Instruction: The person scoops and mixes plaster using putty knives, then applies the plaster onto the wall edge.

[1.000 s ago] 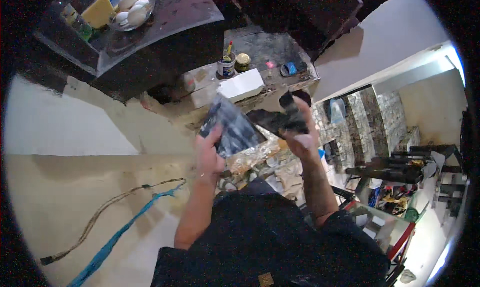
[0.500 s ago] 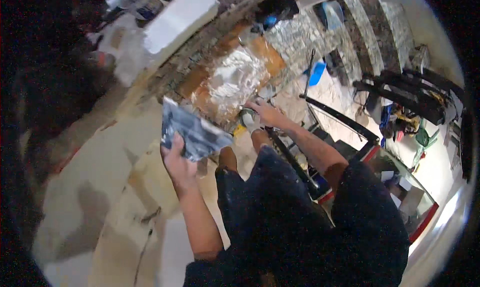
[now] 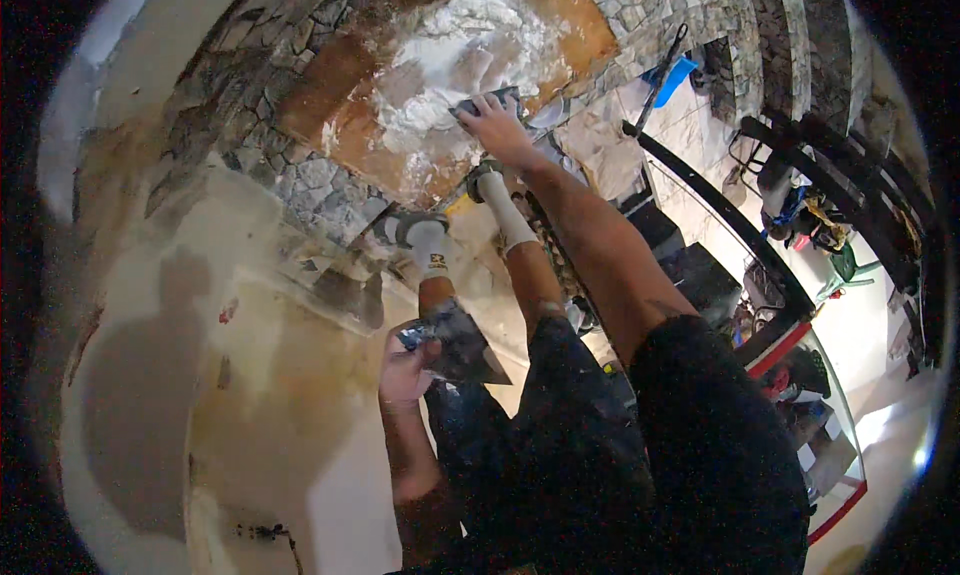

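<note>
My left hand (image 3: 404, 371) is closed around a broad, dark, flat-bladed plastering scraper (image 3: 462, 347), held low in front of my thigh with its blade tilted. My right arm stretches forward. The right hand (image 3: 494, 135) is closed on a smaller dark scraper (image 3: 511, 97), largely covered by the fingers. This tool is at the near right edge of a white, pasty plaster mound (image 3: 440, 65). Under the mound lies an orange-brown board (image 3: 325, 90), smeared with white, on the stone-patterned floor.
My feet in white socks (image 3: 428, 250) stand just below the board. A blue dustpan (image 3: 676, 81) lies to the right, near a black railing (image 3: 700, 190). Steps (image 3: 775, 55) rise at the far right. A stained pale wall (image 3: 270, 375) fills the left side, and a red-edged glass case (image 3: 835, 510) stands lower right.
My left hand has moved down and toward my body with the broad scraper. My right hand has reached forward from beside my leg to the plaster. The view has shifted, bringing the board closer.
</note>
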Demonstrator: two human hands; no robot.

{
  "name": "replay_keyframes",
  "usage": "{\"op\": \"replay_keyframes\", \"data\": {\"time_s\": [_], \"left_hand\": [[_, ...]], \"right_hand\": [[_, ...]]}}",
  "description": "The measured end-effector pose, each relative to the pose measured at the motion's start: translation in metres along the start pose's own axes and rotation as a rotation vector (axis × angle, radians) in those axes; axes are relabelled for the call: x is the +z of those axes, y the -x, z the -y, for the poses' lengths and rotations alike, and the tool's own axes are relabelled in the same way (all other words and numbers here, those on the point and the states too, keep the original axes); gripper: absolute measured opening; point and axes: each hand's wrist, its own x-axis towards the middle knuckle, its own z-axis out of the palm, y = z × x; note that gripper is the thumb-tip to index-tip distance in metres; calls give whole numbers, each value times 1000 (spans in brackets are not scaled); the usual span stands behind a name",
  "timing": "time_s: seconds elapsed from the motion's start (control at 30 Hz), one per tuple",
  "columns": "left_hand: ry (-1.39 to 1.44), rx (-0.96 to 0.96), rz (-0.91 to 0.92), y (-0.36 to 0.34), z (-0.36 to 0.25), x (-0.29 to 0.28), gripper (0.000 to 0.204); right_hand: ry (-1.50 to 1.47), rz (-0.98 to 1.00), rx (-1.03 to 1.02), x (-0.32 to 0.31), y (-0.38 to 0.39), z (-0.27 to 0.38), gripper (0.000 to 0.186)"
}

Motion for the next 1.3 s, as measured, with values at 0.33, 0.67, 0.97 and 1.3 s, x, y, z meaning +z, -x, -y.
{"op": "replay_keyframes", "data": {"time_s": [0.33,0.67,0.97,1.3], "left_hand": [[192,-257,0,-25,33,-13,23],[30,-20,-174,-53,22,-7,25],[33,-69,-2,-76,29,-25,23],[106,-225,13,-62,28,-55,26]], "right_hand": [[-66,378,-18,-11,8,-40,28],[-991,399,-51,-99,22,-83,30],[-671,-90,327,-48,70,-3,31],[-734,-144,507,-22,72,31,40]]}}
